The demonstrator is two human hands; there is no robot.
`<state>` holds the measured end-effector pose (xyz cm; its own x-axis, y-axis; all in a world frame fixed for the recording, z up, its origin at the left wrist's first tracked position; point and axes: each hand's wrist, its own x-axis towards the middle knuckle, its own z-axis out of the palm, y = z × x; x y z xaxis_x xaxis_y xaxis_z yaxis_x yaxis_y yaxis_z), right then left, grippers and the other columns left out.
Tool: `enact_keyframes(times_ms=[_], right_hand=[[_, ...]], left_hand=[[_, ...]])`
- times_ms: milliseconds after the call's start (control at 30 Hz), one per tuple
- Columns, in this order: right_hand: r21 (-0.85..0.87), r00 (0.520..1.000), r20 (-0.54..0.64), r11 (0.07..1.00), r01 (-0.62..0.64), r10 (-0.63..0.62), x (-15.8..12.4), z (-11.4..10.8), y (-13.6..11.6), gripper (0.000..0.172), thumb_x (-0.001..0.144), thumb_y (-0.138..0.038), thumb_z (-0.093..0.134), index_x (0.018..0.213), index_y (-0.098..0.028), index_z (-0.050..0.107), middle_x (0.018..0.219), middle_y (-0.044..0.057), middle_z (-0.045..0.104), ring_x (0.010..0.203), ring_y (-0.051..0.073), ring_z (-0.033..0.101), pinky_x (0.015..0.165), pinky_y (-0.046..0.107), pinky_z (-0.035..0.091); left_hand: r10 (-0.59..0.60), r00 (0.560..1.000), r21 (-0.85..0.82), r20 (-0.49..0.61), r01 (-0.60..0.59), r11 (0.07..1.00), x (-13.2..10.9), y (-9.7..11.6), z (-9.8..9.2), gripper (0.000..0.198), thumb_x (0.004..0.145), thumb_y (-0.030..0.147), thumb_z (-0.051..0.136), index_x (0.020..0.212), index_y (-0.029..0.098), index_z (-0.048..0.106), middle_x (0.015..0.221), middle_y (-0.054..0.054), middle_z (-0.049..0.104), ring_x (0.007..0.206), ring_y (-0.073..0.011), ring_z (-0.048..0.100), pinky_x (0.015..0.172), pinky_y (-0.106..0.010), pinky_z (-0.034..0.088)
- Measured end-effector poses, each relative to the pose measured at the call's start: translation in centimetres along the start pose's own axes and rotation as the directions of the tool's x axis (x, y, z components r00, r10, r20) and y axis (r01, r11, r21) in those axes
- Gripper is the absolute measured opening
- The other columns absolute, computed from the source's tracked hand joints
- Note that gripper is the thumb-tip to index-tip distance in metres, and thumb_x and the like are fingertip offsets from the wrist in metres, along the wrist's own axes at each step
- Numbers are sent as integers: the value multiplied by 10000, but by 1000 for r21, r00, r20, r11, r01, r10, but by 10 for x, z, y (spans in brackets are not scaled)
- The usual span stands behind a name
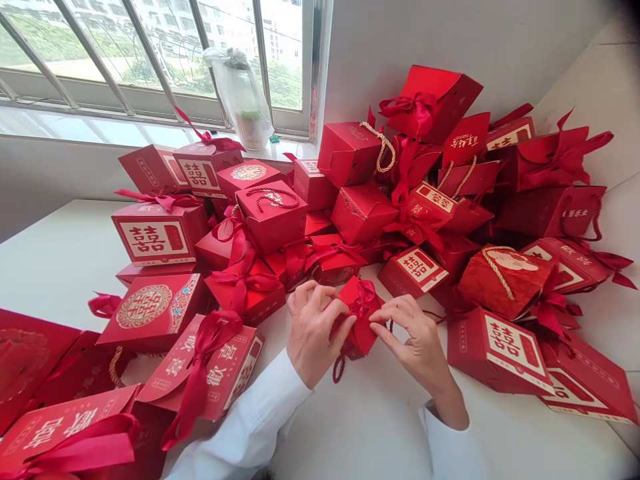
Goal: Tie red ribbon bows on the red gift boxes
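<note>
A small red gift box (363, 337) stands on the white table between my hands, with a dark red ribbon bow (367, 293) on top. My left hand (316, 330) is closed in a pinch at the left side of the bow, thumb against fingertips. From the right, my right hand (414, 337) pinches at the bow's other side, its fingers curled. The ribbon ends within both pinches are mostly covered by my fingers. A dark red cord loop (339, 369) hangs from the box's lower left.
Red gift boxes with ribbons are piled along the back and both sides, including a tall stack (433, 103) against the wall. A patterned box (150, 310) lies left of my arm. A bagged cup (250, 113) stands on the sill by the barred window (165, 60).
</note>
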<state>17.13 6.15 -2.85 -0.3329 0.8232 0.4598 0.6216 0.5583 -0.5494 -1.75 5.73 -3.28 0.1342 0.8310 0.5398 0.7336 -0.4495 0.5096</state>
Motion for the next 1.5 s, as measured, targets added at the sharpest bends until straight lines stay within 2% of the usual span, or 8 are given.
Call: enact_keyframes(times_ms=[200, 367, 667, 833, 933, 1033, 1233, 1500], right_hand=[[-3, 992, -76, 995, -97, 96, 2, 8, -5, 132, 867, -215, 606, 986, -247, 654, 860, 30, 620, 825, 203, 520, 742, 343, 449], [4, 983, -128, 991, -136, 135, 3, 21, -11, 143, 869, -220, 596, 999, -253, 646, 858, 31, 606, 822, 205, 530, 771, 364, 439], [45, 968, -168, 983, -180, 185, 4, 26, -18, 124, 903, -186, 491, 826, -229, 579, 801, 24, 604, 775, 197, 499, 690, 328, 418], [71, 968, -170, 982, -175, 185, 4, 25, -20, 119, 856, -171, 553, 953, -234, 587, 801, 17, 588, 790, 201, 511, 701, 323, 426], [51, 976, -161, 988, -143, 149, 4, 27, -22, 203, 869, -172, 540, 1049, -248, 594, 787, 18, 588, 777, 206, 508, 696, 331, 429], [40, 978, -175, 993, -108, 113, 4, 29, -24, 163, 892, -171, 518, 964, -260, 635, 834, 25, 635, 796, 208, 513, 734, 348, 431], [130, 950, -216, 971, -200, 224, 3, 27, -22, 104, 888, -195, 547, 861, -243, 635, 788, 16, 633, 767, 191, 525, 688, 316, 432], [164, 968, -222, 983, -83, 118, 2, 17, -15, 128, 816, -108, 528, 749, -212, 562, 762, 8, 600, 771, 186, 530, 720, 324, 422]], left_hand=[[-278, 946, -256, 168, 315, 914, 7, 5, -5, 332, 886, 315, 492, 601, 196, 612, 991, -60, 620, 1055, -273, 445, 888, -452, 368], [-351, 902, -383, 251, 426, 820, 9, 5, -7, 415, 879, 361, 483, 508, 187, 550, 991, -48, 652, 1054, -272, 500, 917, -444, 380], [-377, 878, -586, 293, 477, 655, 9, 2, -6, 461, 889, 382, 470, 496, 199, 626, 936, -54, 664, 998, -237, 578, 896, -358, 429], [-363, 870, -590, 335, 494, 639, 12, 2, -7, 494, 915, 402, 413, 557, 196, 684, 825, -56, 664, 883, -218, 582, 799, -317, 445], [-358, 873, -578, 331, 487, 655, 12, 2, -7, 496, 928, 410, 379, 613, 195, 696, 750, -46, 656, 827, -208, 578, 773, -310, 439], [-349, 883, -558, 313, 469, 685, 12, 3, -8, 494, 927, 413, 383, 594, 200, 679, 746, -38, 659, 850, -213, 576, 799, -312, 433], [-339, 881, -544, 330, 471, 694, 12, 2, -8, 547, 923, 424, 372, 499, 203, 637, 794, -42, 666, 890, -216, 575, 850, -321, 418], [-267, 901, -444, 343, 406, 799, 13, 11, -19, 596, 915, 356, 368, 356, 172, 459, 847, -39, 678, 1052, -233, 498, 956, -383, 329]])
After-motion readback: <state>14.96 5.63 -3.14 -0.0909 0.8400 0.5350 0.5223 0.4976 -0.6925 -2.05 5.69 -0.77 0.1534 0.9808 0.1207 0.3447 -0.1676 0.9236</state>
